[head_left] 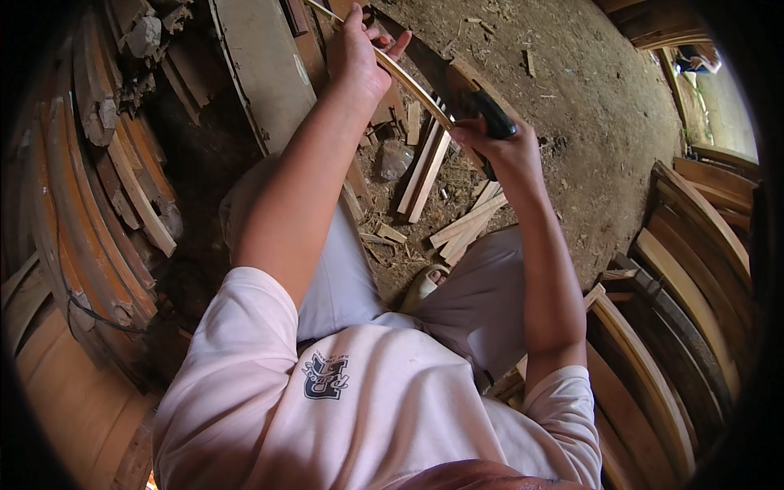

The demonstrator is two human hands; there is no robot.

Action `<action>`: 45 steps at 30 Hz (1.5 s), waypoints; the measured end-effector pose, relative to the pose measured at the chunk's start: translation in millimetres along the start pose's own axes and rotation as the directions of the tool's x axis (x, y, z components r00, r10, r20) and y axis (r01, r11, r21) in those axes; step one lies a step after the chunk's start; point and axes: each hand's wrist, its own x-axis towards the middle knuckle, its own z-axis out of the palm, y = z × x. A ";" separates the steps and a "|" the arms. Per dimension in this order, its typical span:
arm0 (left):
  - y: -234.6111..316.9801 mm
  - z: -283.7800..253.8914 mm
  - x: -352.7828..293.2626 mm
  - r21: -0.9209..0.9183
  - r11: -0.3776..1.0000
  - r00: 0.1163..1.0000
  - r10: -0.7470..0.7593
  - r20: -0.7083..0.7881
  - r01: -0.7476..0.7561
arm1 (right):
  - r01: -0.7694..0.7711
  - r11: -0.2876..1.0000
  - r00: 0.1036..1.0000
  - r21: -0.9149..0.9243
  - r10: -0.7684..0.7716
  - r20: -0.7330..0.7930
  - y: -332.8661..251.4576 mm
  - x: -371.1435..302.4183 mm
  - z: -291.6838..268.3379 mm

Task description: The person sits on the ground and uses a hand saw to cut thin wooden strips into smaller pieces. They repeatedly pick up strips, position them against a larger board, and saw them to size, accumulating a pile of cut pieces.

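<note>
A thin, pale wooden strip [415, 86] slants from the top edge down to my right hand. My left hand [359, 57] holds it farther up, the strip crossing between thumb and fingers, with some fingertips sticking out. My right hand [505, 149] is closed round the black handle [492, 114] of a tool that looks like a handsaw. Its thumb and forefinger meet near the strip's lower end. The tool's dark blade is hard to tell from the shadow beside the strip. Below my hands, several short wooden sticks [426, 167] lie on the ground.
A wide board [265, 73] leans left of my left forearm. Stacked curved timbers stand at left [82, 212] and right [653, 343]. A clear plastic bag [395, 160] and wood scraps litter the dirt floor [588, 139]. Another person [696, 61] is partly visible far right.
</note>
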 end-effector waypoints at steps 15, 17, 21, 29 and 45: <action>11.0 -5.5 7.8 0.006 1.000 0.995 -0.013 -0.101 0.014 | 0.003 0.998 1.000 0.055 -0.002 -0.015 -6.2 -9.2 -2.7; 11.9 -16.8 21.0 0.004 1.000 0.997 0.025 -0.070 -0.025 | 0.016 0.998 1.000 0.059 -0.015 -0.012 -11.0 -10.2 -2.4; 5.8 -13.9 15.6 0.034 0.999 1.000 0.001 -0.012 -0.001 | -0.013 1.000 1.000 -0.004 0.013 -0.014 -6.0 -10.9 -7.3; 2.1 4.0 -6.0 0.087 0.996 0.992 0.042 -0.116 -0.032 | -0.042 0.998 0.999 0.044 0.043 -0.023 -20.7 -15.0 1.2; 4.1 21.0 -24.2 0.028 0.997 0.994 0.074 -0.086 -0.072 | -0.010 0.984 1.000 0.177 0.009 0.008 -8.6 -12.3 -0.9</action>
